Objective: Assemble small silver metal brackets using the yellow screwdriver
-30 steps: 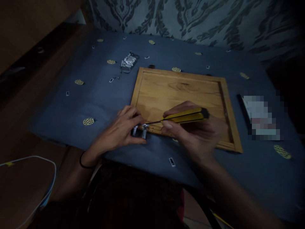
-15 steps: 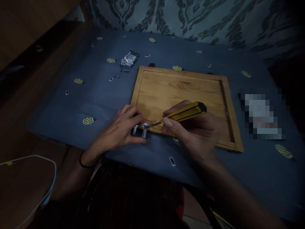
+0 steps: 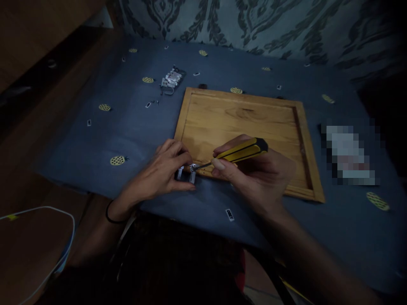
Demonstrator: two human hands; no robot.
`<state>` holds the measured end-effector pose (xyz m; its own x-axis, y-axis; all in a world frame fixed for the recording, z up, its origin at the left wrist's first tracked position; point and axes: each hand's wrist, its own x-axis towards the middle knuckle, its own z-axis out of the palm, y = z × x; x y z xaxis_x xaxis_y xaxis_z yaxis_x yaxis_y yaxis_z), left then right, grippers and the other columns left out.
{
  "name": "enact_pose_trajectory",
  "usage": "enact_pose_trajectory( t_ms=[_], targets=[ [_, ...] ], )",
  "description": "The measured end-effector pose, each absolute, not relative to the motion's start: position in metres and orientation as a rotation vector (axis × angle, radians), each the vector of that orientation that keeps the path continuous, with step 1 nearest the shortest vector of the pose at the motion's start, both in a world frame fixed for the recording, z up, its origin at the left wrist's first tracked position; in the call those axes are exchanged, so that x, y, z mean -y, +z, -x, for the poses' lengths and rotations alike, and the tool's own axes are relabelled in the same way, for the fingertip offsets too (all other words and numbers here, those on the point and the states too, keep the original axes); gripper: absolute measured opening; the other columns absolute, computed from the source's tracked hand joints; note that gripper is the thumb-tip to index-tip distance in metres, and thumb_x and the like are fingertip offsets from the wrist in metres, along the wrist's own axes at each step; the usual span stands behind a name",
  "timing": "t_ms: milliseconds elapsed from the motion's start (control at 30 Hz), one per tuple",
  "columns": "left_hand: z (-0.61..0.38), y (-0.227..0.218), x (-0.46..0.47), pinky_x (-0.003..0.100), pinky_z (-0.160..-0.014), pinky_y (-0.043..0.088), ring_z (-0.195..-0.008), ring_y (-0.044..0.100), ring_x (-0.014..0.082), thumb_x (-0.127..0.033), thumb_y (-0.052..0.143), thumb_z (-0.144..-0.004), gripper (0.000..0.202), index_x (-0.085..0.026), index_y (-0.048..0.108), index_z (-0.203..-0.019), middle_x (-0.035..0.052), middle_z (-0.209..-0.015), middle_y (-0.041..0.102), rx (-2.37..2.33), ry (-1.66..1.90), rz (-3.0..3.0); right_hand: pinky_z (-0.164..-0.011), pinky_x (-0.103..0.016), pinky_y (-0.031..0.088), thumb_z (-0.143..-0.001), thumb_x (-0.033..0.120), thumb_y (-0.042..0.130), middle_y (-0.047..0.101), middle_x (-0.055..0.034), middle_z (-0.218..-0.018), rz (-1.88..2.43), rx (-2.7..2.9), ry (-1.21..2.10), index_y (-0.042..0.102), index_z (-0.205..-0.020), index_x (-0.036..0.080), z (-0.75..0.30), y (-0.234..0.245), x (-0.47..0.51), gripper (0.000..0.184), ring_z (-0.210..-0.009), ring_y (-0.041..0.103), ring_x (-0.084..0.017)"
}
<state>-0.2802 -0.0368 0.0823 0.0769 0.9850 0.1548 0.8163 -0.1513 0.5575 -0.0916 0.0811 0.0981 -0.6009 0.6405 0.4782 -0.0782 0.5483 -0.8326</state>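
Observation:
A wooden panel (image 3: 241, 123) with a raised frame lies on a blue patterned cloth (image 3: 95, 140). At its near left corner sits a small metal hinge (image 3: 187, 173). My left hand (image 3: 162, 171) pinches that hinge with thumb and fingers closed round it. My right hand (image 3: 254, 173) is closed on a yellow and black screwdriver (image 3: 241, 151), whose thin tip rests on the top of the hinge.
More metal hinges (image 3: 171, 79) and small screws (image 3: 154, 102) lie on the cloth beyond the panel's far left corner. A blurred-out box (image 3: 348, 154) sits right of the panel. A patterned curtain (image 3: 254, 21) hangs behind. A white-edged seat (image 3: 34, 241) stands at lower left.
The screwdriver handle has tilted up and drawn in toward the hinge as my right hand moved slightly left. My left hand has stayed on the hinge.

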Motion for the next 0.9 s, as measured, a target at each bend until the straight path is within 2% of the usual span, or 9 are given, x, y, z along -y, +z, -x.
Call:
enact_pose_trajectory(
  t_ms=[267,400,533,700,800,900],
  targets=[
    [0.280,0.081,0.037,0.045,-0.101,0.049,-0.113,0.054,0.0296,-0.052,0.086,-0.084,0.048,-0.018,0.069,-0.112,0.0091,-0.115,0.062,-1.797,0.744,-2.048,-0.064,-0.031,0.061,-0.079,0.037,0.091,0.076,-0.0001,-0.083,0.404,2.017,1.317,0.081,-0.087,0.028,0.091,0.115,-0.090,0.016,-0.077,0.072,-0.018],
    [0.280,0.081,0.037,0.046,-0.102,0.048,-0.115,0.054,0.0299,-0.056,0.085,-0.084,0.048,-0.020,0.069,-0.112,0.0091,-0.116,0.063,-1.788,0.739,-2.051,-0.068,-0.032,0.063,-0.082,0.036,0.089,0.077,-0.0001,-0.087,0.329,2.076,1.355,0.082,-0.091,0.030,0.089,0.121,-0.095,0.013,-0.080,0.073,-0.019],
    [0.280,0.080,0.037,0.045,-0.101,0.048,-0.113,0.054,0.0296,-0.055,0.085,-0.083,0.049,-0.018,0.068,-0.111,0.0092,-0.115,0.062,-1.797,0.748,-2.067,-0.069,-0.033,0.061,-0.083,0.034,0.089,0.076,0.0001,-0.084,0.289,2.099,1.289,0.081,-0.088,0.028,0.089,0.118,-0.095,0.011,-0.078,0.073,-0.018],
    [0.280,0.080,0.037,0.043,-0.100,0.048,-0.112,0.053,0.0283,-0.051,0.086,-0.084,0.046,-0.017,0.068,-0.108,0.0087,-0.114,0.062,-1.793,0.750,-2.082,-0.059,-0.031,0.051,-0.080,0.031,0.091,0.069,0.0022,-0.072,0.254,2.072,1.068,0.068,-0.074,0.024,0.093,0.108,-0.093,0.025,-0.066,0.066,-0.016],
    [0.280,0.081,0.037,0.043,-0.100,0.048,-0.112,0.053,0.0284,-0.050,0.087,-0.084,0.045,-0.017,0.068,-0.108,0.0086,-0.114,0.061,-1.797,0.747,-2.076,-0.055,-0.032,0.047,-0.079,0.026,0.092,0.066,0.0028,-0.071,0.283,2.061,0.957,0.065,-0.075,0.025,0.094,0.103,-0.090,0.027,-0.063,0.064,-0.016],
    [0.279,0.081,0.038,0.043,-0.100,0.049,-0.111,0.053,0.0279,-0.050,0.086,-0.084,0.042,-0.019,0.068,-0.108,0.0077,-0.114,0.062,-1.795,0.748,-2.061,-0.056,-0.035,0.049,-0.082,0.027,0.089,0.067,0.0017,-0.070,0.325,2.006,0.953,0.067,-0.076,0.026,0.094,0.103,-0.086,0.023,-0.063,0.064,-0.018]
  ],
)
